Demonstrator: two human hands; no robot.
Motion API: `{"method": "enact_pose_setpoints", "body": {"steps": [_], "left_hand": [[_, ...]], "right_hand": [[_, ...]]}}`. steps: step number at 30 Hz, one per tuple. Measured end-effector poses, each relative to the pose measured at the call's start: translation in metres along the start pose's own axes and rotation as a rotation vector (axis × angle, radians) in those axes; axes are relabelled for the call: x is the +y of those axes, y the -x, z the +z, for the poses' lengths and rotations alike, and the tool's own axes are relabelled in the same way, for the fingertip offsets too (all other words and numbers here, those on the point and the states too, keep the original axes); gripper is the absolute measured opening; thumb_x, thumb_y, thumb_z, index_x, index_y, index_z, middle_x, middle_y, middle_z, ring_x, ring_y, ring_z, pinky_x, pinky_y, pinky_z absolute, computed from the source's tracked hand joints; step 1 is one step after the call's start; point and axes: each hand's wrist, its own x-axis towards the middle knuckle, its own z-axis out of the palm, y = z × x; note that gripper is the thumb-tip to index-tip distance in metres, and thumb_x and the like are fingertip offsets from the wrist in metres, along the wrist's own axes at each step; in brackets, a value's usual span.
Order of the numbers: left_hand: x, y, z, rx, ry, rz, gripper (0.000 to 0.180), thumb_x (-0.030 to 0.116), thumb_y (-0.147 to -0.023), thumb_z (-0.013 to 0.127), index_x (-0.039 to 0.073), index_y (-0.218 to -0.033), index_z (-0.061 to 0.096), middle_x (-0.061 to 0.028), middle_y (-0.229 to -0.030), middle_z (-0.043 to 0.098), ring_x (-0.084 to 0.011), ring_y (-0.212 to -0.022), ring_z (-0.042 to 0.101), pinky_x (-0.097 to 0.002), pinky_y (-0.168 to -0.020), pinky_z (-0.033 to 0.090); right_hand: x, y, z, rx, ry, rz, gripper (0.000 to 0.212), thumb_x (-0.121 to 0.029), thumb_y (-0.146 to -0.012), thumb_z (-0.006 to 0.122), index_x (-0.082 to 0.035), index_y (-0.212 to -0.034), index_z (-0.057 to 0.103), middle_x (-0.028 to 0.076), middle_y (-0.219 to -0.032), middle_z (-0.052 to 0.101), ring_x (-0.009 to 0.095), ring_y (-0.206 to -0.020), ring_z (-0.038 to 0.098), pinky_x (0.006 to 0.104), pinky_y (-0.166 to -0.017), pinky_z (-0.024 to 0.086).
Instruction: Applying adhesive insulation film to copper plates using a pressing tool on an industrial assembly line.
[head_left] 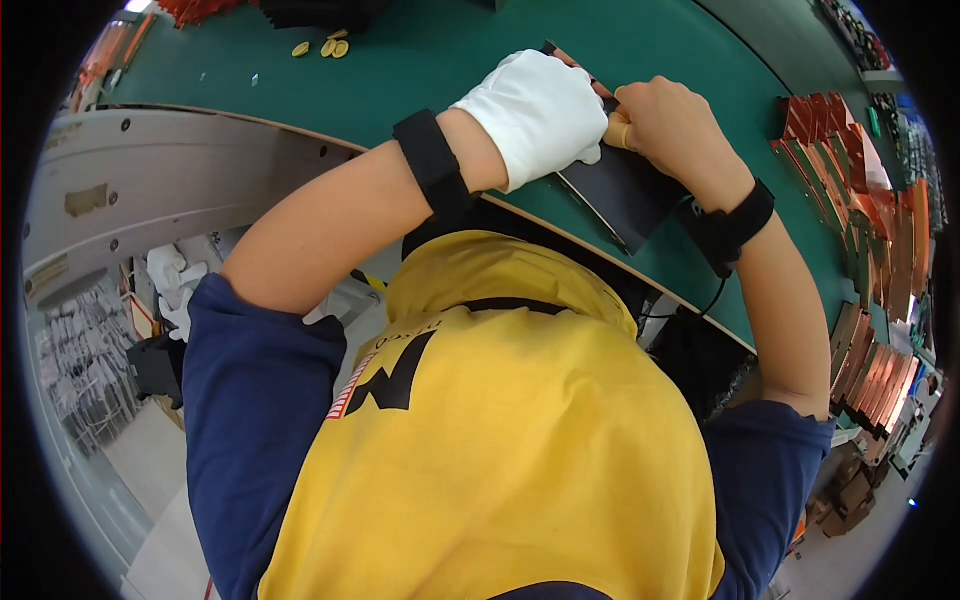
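Observation:
My left hand [545, 115], in a white glove, is closed at the edge of a black flat piece [635, 200] on the green bench. A narrow copper-coloured strip [571, 60] with a dark end sticks out beyond the glove. My right hand [668, 125] is bare apart from yellowish finger cots [618, 131] and faces the left one, almost touching it. Its fingers are curled in a pinch over the far end of the black piece. What lies between these fingertips is hidden. Each wrist wears a black band.
Several yellow finger cots [329, 47] lie on the green bench top [400, 75] at the far left, near a dark pile [325, 12]. Bent copper parts [845, 160] and stacked copper bars [878, 375] stand at the right. A cable [716, 299] hangs by the right wrist.

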Motion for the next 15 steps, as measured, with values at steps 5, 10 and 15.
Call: {"method": "enact_pose_setpoints", "body": {"steps": [5,10,15], "left_hand": [[-0.009,-0.004,-0.018,-0.051,-0.003,0.043,0.037,0.036,-0.078,0.073,0.003,-0.092,0.068,-0.0115,-0.082,0.067,-0.029,-0.076,0.068,-0.035,-0.069,0.054],[-0.016,-0.012,-0.043,-0.396,-0.128,0.01,0.04,0.037,-0.077,0.074,0.002,-0.094,0.068,-0.0119,-0.083,0.066,-0.029,-0.076,0.068,-0.0361,-0.07,0.054],[-0.013,-0.014,-0.039,-0.388,-0.195,0.057,0.039,0.039,-0.074,0.075,0.002,-0.084,0.07,-0.0114,-0.083,0.066,-0.0283,-0.078,0.068,-0.0377,-0.068,0.053]], "right_hand": [[0.004,0.015,-0.017,-0.149,-0.027,0.046,0.013,-0.013,-0.074,0.066,-0.003,-0.08,0.059,0.014,-0.071,0.063,0.034,-0.067,0.062,0.0405,-0.061,0.049],[0.021,0.067,-0.022,-0.106,-0.22,0.058,0.025,-0.014,-0.074,0.068,-0.004,-0.092,0.054,0.013,-0.08,0.061,0.034,-0.075,0.061,0.0407,-0.065,0.049],[0.017,0.078,-0.016,-0.064,-0.312,0.145,0.03,-0.015,-0.073,0.069,-0.005,-0.095,0.051,0.011,-0.084,0.058,0.032,-0.078,0.06,0.0404,-0.067,0.048]]}}
